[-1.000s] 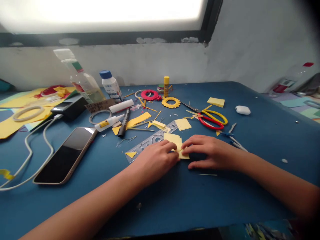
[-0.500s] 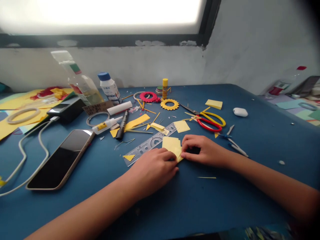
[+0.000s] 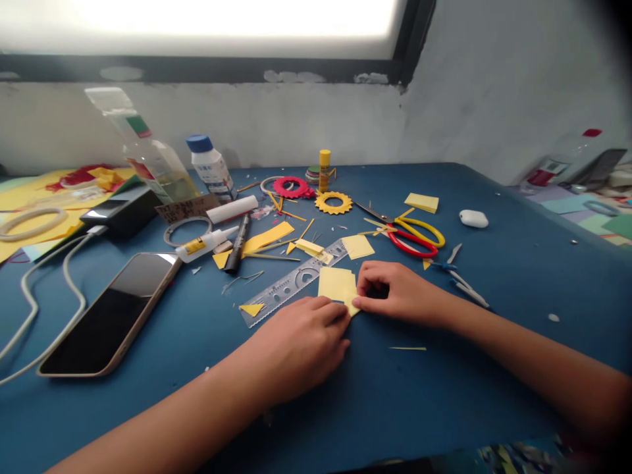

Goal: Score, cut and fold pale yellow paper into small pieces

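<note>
Between my hands lies a small piece of pale yellow paper (image 3: 352, 302), partly under my fingers. My left hand (image 3: 309, 336) presses its curled fingers on the paper's lower left side. From the right, my right hand (image 3: 390, 293) pinches the paper's edge between thumb and fingers. A larger yellow paper square (image 3: 336, 283) lies flat just beyond, touching or under the small piece. Past it, a clear plastic ruler (image 3: 291, 288) lies at a slant, with a yellow paper triangle (image 3: 252, 309) on its near end. Another yellow square (image 3: 359, 246) rests at the ruler's far end.
Red-and-yellow-handled scissors (image 3: 415, 237) lie beyond my right hand. A phone (image 3: 111, 316), a glue bottle (image 3: 200, 245) and a black marker (image 3: 237, 245) are on the left. Farther back stand a glue stick (image 3: 324, 170), a white bottle (image 3: 211, 166) and paper rings, one yellow (image 3: 320, 203).
The view has shifted slightly. My right hand's fingers have closed in a little on the small paper, which now lies flatter. My left hand stays at its lower left side.
</note>
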Tool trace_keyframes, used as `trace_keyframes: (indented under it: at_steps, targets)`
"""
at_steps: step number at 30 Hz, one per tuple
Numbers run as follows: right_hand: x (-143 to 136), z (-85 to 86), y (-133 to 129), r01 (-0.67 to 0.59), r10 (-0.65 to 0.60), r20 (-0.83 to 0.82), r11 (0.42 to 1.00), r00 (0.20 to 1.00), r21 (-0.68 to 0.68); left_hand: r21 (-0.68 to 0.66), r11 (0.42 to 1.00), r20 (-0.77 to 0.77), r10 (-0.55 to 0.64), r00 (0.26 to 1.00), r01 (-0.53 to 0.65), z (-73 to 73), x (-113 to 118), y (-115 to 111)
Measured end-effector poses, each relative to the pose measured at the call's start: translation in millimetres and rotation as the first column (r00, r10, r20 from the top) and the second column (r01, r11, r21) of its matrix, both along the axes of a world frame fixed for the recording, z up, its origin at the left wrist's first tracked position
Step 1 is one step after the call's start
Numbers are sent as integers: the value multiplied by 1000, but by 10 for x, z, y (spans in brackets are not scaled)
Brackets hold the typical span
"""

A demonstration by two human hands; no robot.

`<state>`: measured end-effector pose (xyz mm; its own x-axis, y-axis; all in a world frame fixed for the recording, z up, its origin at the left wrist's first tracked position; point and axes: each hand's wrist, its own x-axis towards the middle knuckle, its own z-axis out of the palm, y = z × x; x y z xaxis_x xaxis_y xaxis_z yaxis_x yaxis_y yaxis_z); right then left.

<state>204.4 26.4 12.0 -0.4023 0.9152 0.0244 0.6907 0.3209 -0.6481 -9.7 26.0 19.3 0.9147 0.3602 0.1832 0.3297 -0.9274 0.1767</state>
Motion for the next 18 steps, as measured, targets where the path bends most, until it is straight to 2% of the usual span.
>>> trace_keyframes:
  at_steps: [7, 13, 16, 18]
  targets:
    - [-1, 24, 5, 6, -6, -11, 999, 1000, -35, -29, 999, -9, -19, 1000, 18, 23, -37, -6]
    - [31, 29, 10, -21, 20, -20, 998, 1000, -52, -222, 975, -25, -12, 1000, 6, 115, -89, 48]
    - [45, 14, 9, -33, 31, -34, 998, 999, -49, -300, 953, 15, 62, 998, -54, 98, -89, 87]
    - [56, 1, 10, -48, 46, -49, 998, 998, -40, -293, 954, 33, 76, 997, -63, 64, -83, 107]
